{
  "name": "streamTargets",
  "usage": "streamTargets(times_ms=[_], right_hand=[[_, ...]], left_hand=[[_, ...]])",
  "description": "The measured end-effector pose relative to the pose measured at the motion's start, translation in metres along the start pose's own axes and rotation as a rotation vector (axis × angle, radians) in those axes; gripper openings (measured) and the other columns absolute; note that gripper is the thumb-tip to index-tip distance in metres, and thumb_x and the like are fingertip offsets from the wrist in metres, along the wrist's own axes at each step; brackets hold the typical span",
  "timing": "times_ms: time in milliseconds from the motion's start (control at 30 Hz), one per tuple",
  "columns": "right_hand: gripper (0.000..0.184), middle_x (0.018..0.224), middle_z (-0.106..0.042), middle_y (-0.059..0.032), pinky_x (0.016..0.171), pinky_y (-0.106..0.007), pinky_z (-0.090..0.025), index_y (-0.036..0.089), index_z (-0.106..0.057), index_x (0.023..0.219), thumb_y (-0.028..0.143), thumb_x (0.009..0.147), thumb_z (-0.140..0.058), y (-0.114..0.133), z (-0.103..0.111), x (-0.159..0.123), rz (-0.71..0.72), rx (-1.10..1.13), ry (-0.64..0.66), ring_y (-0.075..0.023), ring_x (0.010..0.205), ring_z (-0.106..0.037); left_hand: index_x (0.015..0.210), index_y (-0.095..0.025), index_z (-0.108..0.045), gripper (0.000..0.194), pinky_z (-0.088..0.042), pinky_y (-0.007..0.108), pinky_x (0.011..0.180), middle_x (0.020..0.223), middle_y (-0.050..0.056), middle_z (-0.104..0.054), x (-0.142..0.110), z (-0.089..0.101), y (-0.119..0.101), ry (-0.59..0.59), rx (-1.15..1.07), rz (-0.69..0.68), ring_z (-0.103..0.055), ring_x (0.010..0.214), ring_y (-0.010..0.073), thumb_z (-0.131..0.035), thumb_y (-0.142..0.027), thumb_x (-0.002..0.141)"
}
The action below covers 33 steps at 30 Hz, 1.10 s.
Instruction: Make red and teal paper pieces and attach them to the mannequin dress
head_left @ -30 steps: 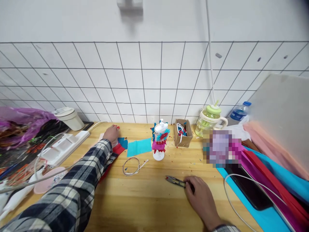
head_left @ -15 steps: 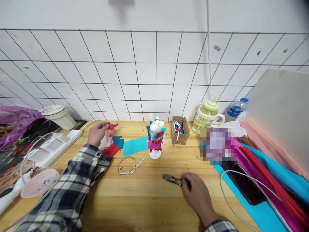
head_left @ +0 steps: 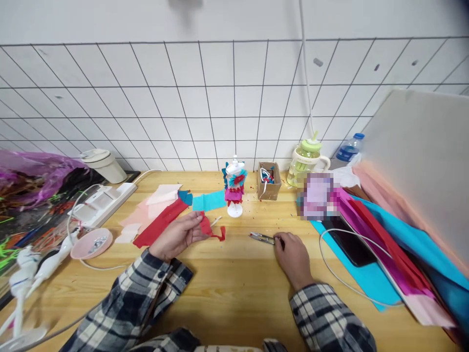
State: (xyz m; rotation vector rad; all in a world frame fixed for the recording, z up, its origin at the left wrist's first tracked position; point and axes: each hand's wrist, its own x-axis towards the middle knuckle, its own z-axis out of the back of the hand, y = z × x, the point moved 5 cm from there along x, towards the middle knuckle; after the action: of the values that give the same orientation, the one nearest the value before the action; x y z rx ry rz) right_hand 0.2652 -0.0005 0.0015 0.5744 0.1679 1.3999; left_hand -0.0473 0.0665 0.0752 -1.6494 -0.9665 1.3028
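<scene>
Between the fingers of my left hand is a red paper scrap, its thin end trailing to the right. My right hand rests on the table, closed around the handle end of small thread snips that point left. Beyond both hands stands a small white dress-form mannequin, dressed in blue, red and magenta frilled paper. A turquoise paper strip lies left of its base. Close to my left hand are a red paper strip and pale pink sheets.
A small cardboard box holds scraps behind the mannequin. Right are a green-lidded cup, water bottle, black phone and coloured paper sheets. Left are a pink dish, power strip and white lidded cup.
My left hand has moved right and nearer to me with the red scrap, uncovering the pink and red papers. My right hand stays on the snips. The view has shifted somewhat.
</scene>
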Motion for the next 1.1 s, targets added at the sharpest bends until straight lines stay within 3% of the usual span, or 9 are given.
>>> streamTargets(times_ms=[67, 133, 267, 333, 467, 633, 833, 933, 1100], right_hand=[[0.024, 0.101, -0.062, -0.0118, 0.09, -0.039, -0.037, 0.018, -0.064, 0.101, 0.029, 0.087, -0.048, 0.005, 0.015, -0.003, -0.027, 0.053, -0.106, -0.0255, 0.099, -0.052], [0.033, 0.117, -0.058, -0.0131, 0.099, -0.042, -0.034, 0.018, -0.06, 0.111, 0.037, 0.086, -0.052, 0.023, 0.025, -0.007, 0.053, 0.262, -0.111, -0.0264, 0.112, -0.048], [0.068, 0.138, -0.047, -0.0112, 0.101, -0.04, -0.039, 0.023, -0.033, 0.141, 0.044, 0.082, -0.06, 0.078, 0.012, -0.013, 0.225, 0.828, 0.311, -0.0237, 0.123, -0.047], [0.069, 0.126, -0.058, -0.0093, 0.098, -0.04, -0.042, 0.023, -0.04, 0.137, 0.039, 0.076, -0.068, 0.094, -0.004, -0.012, 0.184, 0.925, 0.439, -0.0225, 0.114, -0.055], [0.036, 0.103, -0.067, -0.0046, 0.088, -0.036, -0.048, 0.021, -0.062, 0.108, 0.032, 0.074, -0.067, 0.088, -0.031, -0.006, 0.02, 0.972, 0.439, -0.0195, 0.093, -0.062], [0.034, 0.078, -0.061, 0.0009, 0.054, -0.027, -0.049, 0.018, -0.061, 0.095, 0.039, 0.07, -0.07, 0.074, -0.047, -0.011, -0.201, 1.208, 0.579, -0.0107, 0.057, -0.054], [0.026, 0.064, -0.053, 0.0051, 0.043, -0.021, -0.044, 0.018, -0.059, 0.087, 0.041, 0.075, -0.062, 0.07, -0.053, -0.013, -0.234, 1.262, 0.569, -0.0067, 0.046, -0.048], [0.022, 0.066, -0.054, 0.0051, 0.041, -0.02, -0.043, 0.018, -0.058, 0.087, 0.038, 0.077, -0.058, 0.066, -0.054, -0.011, -0.215, 1.226, 0.54, -0.0061, 0.044, -0.048], [0.019, 0.067, -0.054, 0.0051, 0.04, -0.02, -0.042, 0.019, -0.058, 0.089, 0.034, 0.076, -0.055, 0.058, -0.05, -0.007, -0.259, 1.2, 0.486, -0.0065, 0.044, -0.046]], left_hand=[[0.088, -0.019, -0.058, 0.011, -0.058, 0.037, 0.069, 0.074, 0.003, -0.068, -0.008, -0.021, 0.011, 0.114, -0.098, 0.091, -0.067, 0.064, 0.0176, -0.063, -0.025, 0.08], [0.09, -0.02, -0.058, 0.015, -0.057, 0.036, 0.069, 0.073, 0.002, -0.067, -0.012, -0.039, 0.02, 0.22, -0.153, 0.163, -0.068, 0.062, 0.0171, -0.065, -0.026, 0.079], [0.092, -0.018, -0.058, 0.02, -0.056, 0.038, 0.075, 0.082, 0.008, -0.071, -0.011, -0.063, 0.03, 0.321, -0.118, 0.212, -0.07, 0.073, 0.0215, -0.067, -0.029, 0.078], [0.093, -0.018, -0.057, 0.021, -0.055, 0.036, 0.076, 0.083, 0.008, -0.071, -0.007, -0.066, 0.031, 0.305, -0.099, 0.179, -0.07, 0.073, 0.0208, -0.066, -0.03, 0.078], [0.091, -0.018, -0.056, 0.021, -0.055, 0.03, 0.075, 0.087, 0.006, -0.07, 0.0, -0.05, 0.03, 0.147, -0.009, 0.052, -0.069, 0.081, 0.0185, -0.067, -0.029, 0.078], [0.089, -0.017, -0.054, 0.011, -0.055, 0.026, 0.072, 0.094, 0.006, -0.07, -0.002, -0.037, 0.041, 0.068, -0.11, 0.058, -0.069, 0.086, 0.0169, -0.062, -0.021, 0.082], [0.094, -0.016, -0.054, 0.009, -0.055, 0.03, 0.076, 0.09, 0.008, -0.071, -0.002, -0.043, 0.064, 0.052, -0.338, 0.12, -0.07, 0.077, 0.0158, -0.055, -0.018, 0.085], [0.091, -0.017, -0.055, 0.01, -0.053, 0.033, 0.081, 0.093, 0.007, -0.071, -0.004, -0.043, 0.062, 0.063, -0.229, -0.041, -0.068, 0.083, 0.0179, -0.059, -0.021, 0.082], [0.073, -0.018, -0.062, 0.012, -0.034, 0.045, 0.104, 0.113, 0.01, -0.066, -0.027, -0.053, 0.034, 0.31, 0.522, -0.666, -0.053, 0.113, 0.0282, -0.06, -0.028, 0.078]])
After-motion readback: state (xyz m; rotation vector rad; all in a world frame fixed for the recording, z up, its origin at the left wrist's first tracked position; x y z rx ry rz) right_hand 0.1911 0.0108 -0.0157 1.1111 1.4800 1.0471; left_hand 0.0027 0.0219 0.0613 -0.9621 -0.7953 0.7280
